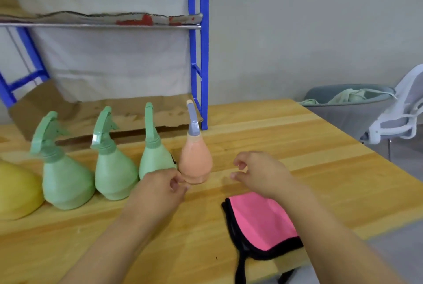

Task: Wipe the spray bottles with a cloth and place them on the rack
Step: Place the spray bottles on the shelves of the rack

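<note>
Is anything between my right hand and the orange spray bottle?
Nothing visible. The right hand hovers open just right of the orange spray bottle, with only bare table between them. The pink cloth lies nearer you, out of the path.

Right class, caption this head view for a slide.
Both hands near a peach spray bottle; pink cloth on table.

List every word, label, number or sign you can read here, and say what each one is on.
No text can be read.
Red marks on the rack shelf liner: too blurred to tell if they are letters.
Small black mark on the third green spray bottle: mostly hidden, unreadable.
Orange spray bottle and pink cloth: no print visible.
</note>
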